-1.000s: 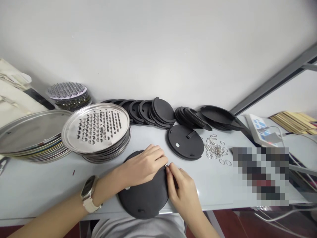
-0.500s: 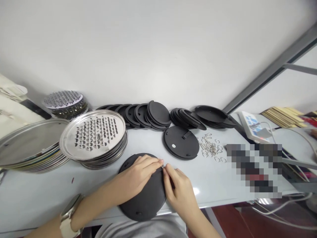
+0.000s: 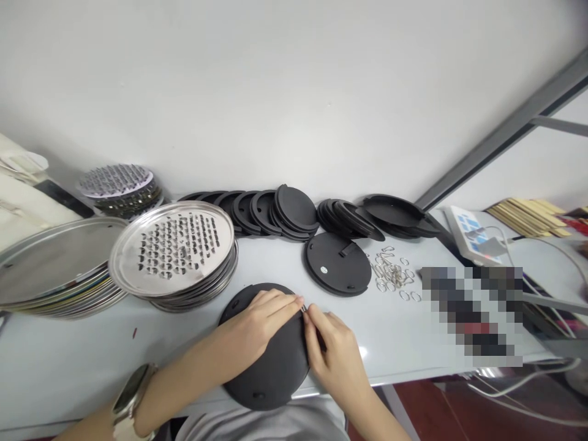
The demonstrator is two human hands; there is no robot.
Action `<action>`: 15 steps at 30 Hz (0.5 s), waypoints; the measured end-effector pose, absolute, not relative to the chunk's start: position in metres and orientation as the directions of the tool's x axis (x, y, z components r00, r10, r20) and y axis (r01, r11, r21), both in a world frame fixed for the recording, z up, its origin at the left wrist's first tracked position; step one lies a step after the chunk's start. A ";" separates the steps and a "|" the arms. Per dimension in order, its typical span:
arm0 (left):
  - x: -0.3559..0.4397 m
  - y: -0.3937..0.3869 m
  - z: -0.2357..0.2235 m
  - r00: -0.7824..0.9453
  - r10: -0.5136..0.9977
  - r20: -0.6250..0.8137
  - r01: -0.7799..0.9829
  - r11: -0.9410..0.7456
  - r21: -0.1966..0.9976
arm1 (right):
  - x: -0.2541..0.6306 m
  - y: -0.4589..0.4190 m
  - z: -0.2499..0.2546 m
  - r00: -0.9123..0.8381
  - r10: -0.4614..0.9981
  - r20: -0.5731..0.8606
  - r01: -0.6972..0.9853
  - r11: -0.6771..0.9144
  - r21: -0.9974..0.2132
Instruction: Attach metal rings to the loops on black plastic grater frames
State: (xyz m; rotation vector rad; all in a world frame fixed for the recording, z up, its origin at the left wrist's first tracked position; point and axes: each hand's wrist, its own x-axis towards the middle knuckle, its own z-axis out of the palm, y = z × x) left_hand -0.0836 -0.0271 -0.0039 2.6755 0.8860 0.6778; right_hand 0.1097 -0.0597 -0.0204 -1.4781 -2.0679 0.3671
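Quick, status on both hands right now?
Left hand: open, lying flat on the black disc.
Right hand: closed, pinching a small metal piece at the disc's rim.

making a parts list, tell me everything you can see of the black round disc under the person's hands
The black disc is round, flat and matte, and looks like foam or rubber. A small dark hole shows near its near rim, and another near its far-left rim. It lies on the pale table, its near side seeming to overhang the front edge. The left hand rests on top, and the right hand touches its right rim, beside a small metal piece.
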 end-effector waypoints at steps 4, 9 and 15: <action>-0.085 -0.028 -0.004 0.743 0.612 0.272 0.498 -0.776 0.386 | 0.110 -0.060 -0.021 -0.237 0.930 0.282 0.777 0.355 -0.519; -0.085 -0.028 0.000 0.739 0.624 0.256 0.482 -0.754 0.446 | 0.111 -0.060 -0.021 -0.232 0.931 0.282 0.777 0.352 -0.522; -0.084 -0.027 0.003 0.728 0.620 0.294 0.463 -0.760 0.456 | 0.110 -0.060 -0.019 -0.234 0.928 0.289 0.769 0.359 -0.529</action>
